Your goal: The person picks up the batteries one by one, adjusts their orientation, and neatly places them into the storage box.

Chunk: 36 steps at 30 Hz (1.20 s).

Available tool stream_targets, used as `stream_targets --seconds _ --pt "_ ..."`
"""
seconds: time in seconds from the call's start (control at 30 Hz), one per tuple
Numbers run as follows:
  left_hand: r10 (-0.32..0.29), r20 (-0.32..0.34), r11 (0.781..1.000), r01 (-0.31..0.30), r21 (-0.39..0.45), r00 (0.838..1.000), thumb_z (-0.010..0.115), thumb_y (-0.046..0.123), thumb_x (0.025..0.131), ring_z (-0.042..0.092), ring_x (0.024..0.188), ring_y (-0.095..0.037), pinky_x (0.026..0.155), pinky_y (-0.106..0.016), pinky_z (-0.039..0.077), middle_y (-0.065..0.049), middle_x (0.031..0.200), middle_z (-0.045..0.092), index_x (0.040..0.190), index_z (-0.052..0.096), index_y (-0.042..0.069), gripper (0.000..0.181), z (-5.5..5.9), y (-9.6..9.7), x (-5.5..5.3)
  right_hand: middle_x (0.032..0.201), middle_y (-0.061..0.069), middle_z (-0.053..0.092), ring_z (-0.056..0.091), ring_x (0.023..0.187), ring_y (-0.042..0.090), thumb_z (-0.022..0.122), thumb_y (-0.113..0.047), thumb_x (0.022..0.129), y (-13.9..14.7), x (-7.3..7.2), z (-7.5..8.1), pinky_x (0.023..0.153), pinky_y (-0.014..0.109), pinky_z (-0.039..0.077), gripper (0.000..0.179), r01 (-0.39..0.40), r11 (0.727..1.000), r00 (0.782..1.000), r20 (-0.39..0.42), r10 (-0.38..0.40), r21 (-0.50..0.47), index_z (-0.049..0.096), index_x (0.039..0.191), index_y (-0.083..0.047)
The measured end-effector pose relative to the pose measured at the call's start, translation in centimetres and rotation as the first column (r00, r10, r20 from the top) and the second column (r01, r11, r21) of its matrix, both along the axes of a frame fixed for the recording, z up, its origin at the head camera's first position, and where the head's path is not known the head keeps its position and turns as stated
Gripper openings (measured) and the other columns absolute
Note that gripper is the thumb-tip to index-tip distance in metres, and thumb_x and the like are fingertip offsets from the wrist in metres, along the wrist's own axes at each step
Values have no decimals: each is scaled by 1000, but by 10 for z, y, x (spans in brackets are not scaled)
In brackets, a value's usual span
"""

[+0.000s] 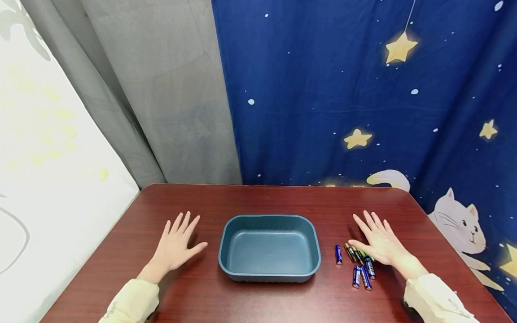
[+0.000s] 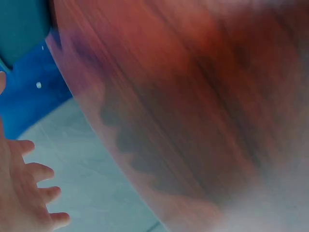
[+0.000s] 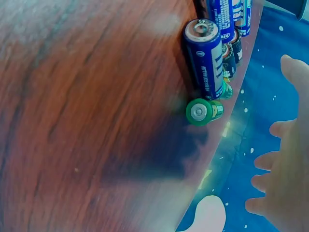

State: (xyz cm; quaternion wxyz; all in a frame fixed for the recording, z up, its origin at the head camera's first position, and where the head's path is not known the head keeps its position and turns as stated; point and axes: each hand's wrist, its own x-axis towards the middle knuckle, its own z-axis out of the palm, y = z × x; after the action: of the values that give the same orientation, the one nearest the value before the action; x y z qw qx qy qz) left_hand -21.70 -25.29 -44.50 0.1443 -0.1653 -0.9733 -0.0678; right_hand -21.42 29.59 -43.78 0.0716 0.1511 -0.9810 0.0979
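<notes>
A blue-grey rectangular plastic bin point(image 1: 269, 253) stands on the table between my two hands, with nothing inside it. My left hand point(image 1: 173, 246) is spread with straight fingers over the table, left of the bin and apart from it. On the other side, my right hand point(image 1: 381, 242) is spread too, close above a group of batteries point(image 1: 365, 277) and holding none of them. Blue, green and dark batteries make up the group, and one blue battery point(image 1: 338, 254) lies nearer the bin. The right wrist view shows a green battery point(image 3: 199, 112) beside a blue battery point(image 3: 206, 63); the hand partly hides the group in the head view.
The reddish-brown wooden table point(image 1: 194, 300) has rounded far corners. Behind it hang a grey curtain point(image 1: 181, 112) and a dark blue curtain point(image 1: 299, 89) with stars and a cat. A white patterned surface point(image 1: 48, 179) is at the left.
</notes>
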Motion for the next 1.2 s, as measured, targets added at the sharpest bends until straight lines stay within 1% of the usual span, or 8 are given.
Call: stream_targets --seconds 0.13,0.27,0.43,0.53,0.73,0.87,1.0,1.2 --pt "-40 -38 999 40 -1 998 54 60 79 24 131 -38 102 -57 17 -21 141 33 138 37 8 80 3 9 6 140 30 25 21 128 48 55 -53 82 0 0 -1 101 61 15 77 -21 1000 1000 -2 21 4 35 137 -3" --pt "-91 -47 995 92 32 995 54 54 82 24 131 -36 103 -56 18 -18 142 33 139 37 9 75 6 17 13 140 29 26 22 127 47 55 -52 83 0 2 -2 100 61 17 76 -36 999 999 -1 36 7 36 137 -3" --pt "-186 -82 976 194 99 979 59 43 83 30 130 -34 102 -53 23 -15 140 38 136 41 8 66 7 30 24 140 29 28 24 127 47 55 -51 84 -2 2 -4 100 60 20 74 -55 998 998 -11 55 -6 37 137 -3" --pt "-220 -101 962 233 142 970 63 41 81 33 128 -31 101 -47 26 -13 138 41 135 43 8 66 8 37 31 138 28 33 27 127 46 56 -50 84 -4 0 -4 100 59 22 74 -74 997 997 -25 74 -20 38 136 -1" --pt "-232 -92 945 247 216 968 69 40 76 35 127 -27 98 -41 31 -8 138 43 136 42 8 72 8 47 40 133 27 40 35 122 43 58 -47 83 -6 -1 -5 98 55 29 72 -102 995 992 -76 101 -21 40 134 1" --pt "-247 -85 942 260 211 965 71 42 73 36 126 -28 98 -42 31 -9 137 43 135 41 5 78 9 51 44 129 25 45 40 118 39 58 -46 84 -7 1 -5 95 53 34 70 -110 993 990 -93 105 -46 42 133 1" --pt "-268 -93 942 281 185 959 71 49 70 40 125 -29 100 -41 31 -11 136 44 135 41 2 85 9 52 45 122 21 50 44 112 35 59 -44 84 -8 4 -5 91 51 38 67 -91 992 992 -92 83 -88 43 132 0" --pt "-282 -92 944 293 150 955 66 61 68 42 123 -29 100 -40 31 -11 136 44 134 43 2 91 7 53 45 113 14 54 47 103 28 62 -43 82 -13 5 -6 86 47 42 61 -99 981 992 -98 83 -169 49 126 -2"
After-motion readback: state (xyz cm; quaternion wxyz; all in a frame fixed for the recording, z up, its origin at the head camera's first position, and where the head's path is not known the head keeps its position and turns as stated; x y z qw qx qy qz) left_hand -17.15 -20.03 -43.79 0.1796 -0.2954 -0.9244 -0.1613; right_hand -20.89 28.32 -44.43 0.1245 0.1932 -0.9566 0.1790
